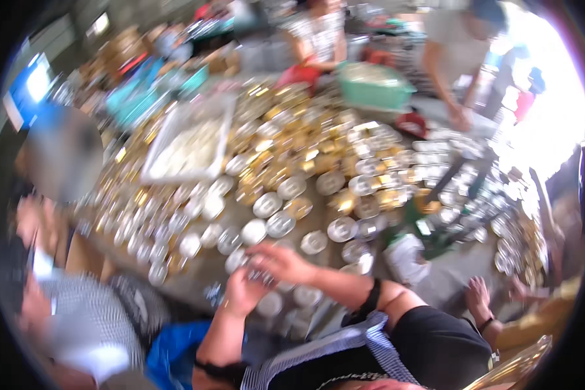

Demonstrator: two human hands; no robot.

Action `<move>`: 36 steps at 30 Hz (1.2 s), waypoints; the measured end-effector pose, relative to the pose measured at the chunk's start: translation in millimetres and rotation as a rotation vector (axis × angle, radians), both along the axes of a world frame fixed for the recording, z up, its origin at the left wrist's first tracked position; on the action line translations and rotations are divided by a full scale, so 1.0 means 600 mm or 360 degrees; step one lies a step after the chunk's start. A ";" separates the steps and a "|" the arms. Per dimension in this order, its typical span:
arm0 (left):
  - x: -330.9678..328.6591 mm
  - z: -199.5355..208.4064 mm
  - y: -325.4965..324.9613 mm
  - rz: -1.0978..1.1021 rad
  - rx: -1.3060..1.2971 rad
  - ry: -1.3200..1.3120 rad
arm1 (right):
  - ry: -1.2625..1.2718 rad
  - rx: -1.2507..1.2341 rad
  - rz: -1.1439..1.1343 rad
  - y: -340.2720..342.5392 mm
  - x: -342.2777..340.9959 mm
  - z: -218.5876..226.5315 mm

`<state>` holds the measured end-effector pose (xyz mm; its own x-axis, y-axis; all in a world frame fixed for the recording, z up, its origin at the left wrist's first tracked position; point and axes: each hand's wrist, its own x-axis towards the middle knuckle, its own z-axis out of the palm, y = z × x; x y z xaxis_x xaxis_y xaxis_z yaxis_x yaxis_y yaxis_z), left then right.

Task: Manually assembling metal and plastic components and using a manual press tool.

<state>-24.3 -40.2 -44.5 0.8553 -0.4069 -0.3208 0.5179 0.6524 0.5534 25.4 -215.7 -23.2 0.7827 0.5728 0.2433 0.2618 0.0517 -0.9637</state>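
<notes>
Near the front edge of the table, my two hands are brought together over a small shiny round piece (261, 277), which is smeared by motion and partly covered by fingers. My left hand (240, 292) curls round it from below and the left. From the right, my right hand (281, 263) reaches across with bent fingers pressed on its top. Close by on the table lie several round, lid-like pieces, among them a clear one (281, 223), a white one (254, 231) and another clear disc (314, 242).
Silver and gold round pieces (292, 149) cover much of the grey table (244, 213). A white tray (151, 170) with pale pieces and a green basin (377, 94) stand farther back. At right are a dark green stand (429, 218) and white bag (406, 255). Other people sit around.
</notes>
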 end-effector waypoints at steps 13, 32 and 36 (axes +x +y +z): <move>-0.013 0.053 -0.030 0.0323 0.0431 -0.0187 | -0.0539 0.0009 -0.0507 -0.004 0.016 -0.028; 0.015 0.045 -0.037 0.0816 0.1285 -0.0716 | 0.0780 0.0274 0.0262 -0.020 -0.008 0.034; 0.014 0.055 0.003 0.0240 0.0519 -0.0197 | -0.0189 -0.0446 -0.0127 -0.017 0.001 0.051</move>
